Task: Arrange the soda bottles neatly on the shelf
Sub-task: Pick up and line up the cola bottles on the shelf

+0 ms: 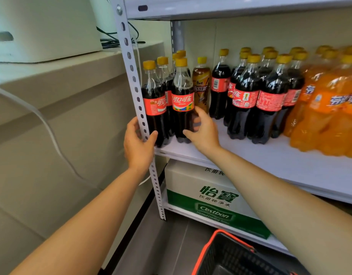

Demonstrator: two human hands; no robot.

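The left grip [139, 141] is curled round the shelf upright [131, 76], with its thumb lying at the outer cola bottle [154, 108]. Just right of it, the right grip [203, 132] wraps the front cola bottle [183, 108] low on its body. The bottle stands on the shelf [270, 161].

Slide this bottle base-down, label forward, flush with its neighbour. Behind the right grip a tea bottle [201, 84] blocks backward travel. Further right stand the cola rows [248, 96] and the orange sodas [330, 108].
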